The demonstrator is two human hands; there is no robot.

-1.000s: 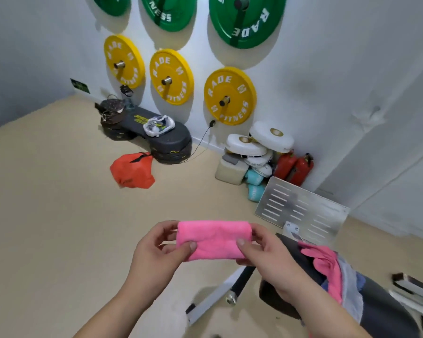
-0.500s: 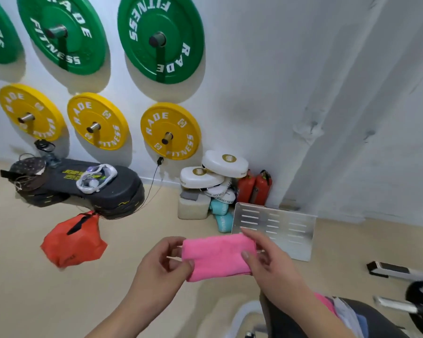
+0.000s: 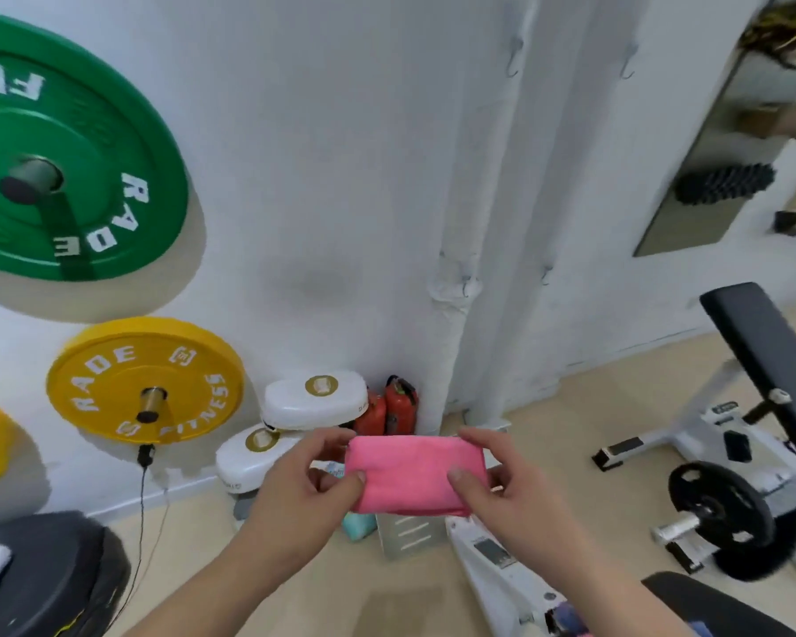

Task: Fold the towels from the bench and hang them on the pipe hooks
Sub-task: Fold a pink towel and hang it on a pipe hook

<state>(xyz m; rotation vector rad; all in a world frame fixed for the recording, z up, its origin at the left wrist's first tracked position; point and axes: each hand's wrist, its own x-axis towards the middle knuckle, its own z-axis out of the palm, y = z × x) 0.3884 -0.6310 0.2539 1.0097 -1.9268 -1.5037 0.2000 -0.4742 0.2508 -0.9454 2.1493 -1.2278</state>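
Observation:
A folded pink towel is held in front of me at chest height. My left hand pinches its left end, thumb on the front. My right hand pinches its right end the same way. Ahead stand two white vertical pipes against the wall. Small hooks sit on them: one high up, another high to the right, one lower at a pipe joint and one lower right. All the hooks are bare. The black bench pad shows at the bottom right, with a bit of cloth at its edge.
Green and yellow weight plates hang on the wall at left. White pads and red extinguishers stand at the pipe's foot. An incline bench and a black plate are at right, black floor plates at lower left.
The view has swung up and to the right, bringing the pipes and hooks into sight. Both hands keep the same hold on the folded pink towel.

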